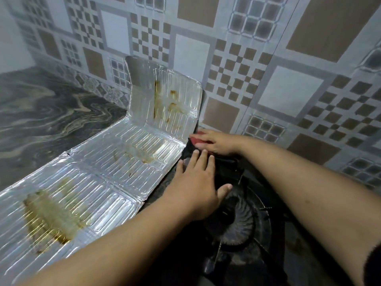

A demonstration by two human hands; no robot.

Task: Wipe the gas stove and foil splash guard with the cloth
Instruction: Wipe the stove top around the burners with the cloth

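Red cloth [199,140] shows under the right hand [218,142], which lies flat over it with the fingers spread and pressing down rather than curled round it (only a patch of the fabric peeks out by the fingertips). That hand works at the far rim of the gas stove [237,221], close against the patterned wall tiles [288,96], which looks like the corner now being wiped. The left hand [198,182] rests open and empty, palm down, on the dark stove top just beside the burner; my guess is that it steadies the stove, or keeps the foil from sliding, while the other hand rubs.

Just left of both hands the foil splash guard [107,168] lies folded out across the marbled counter [41,112], its far panel standing upright near the wall and its near panels flat. Laid open that way, every ribbed face is reachable. Brown grease streaks remain on the upright panel, the middle panel and the nearest one, so the guard appears not yet cleaned, and much of the job seems left.
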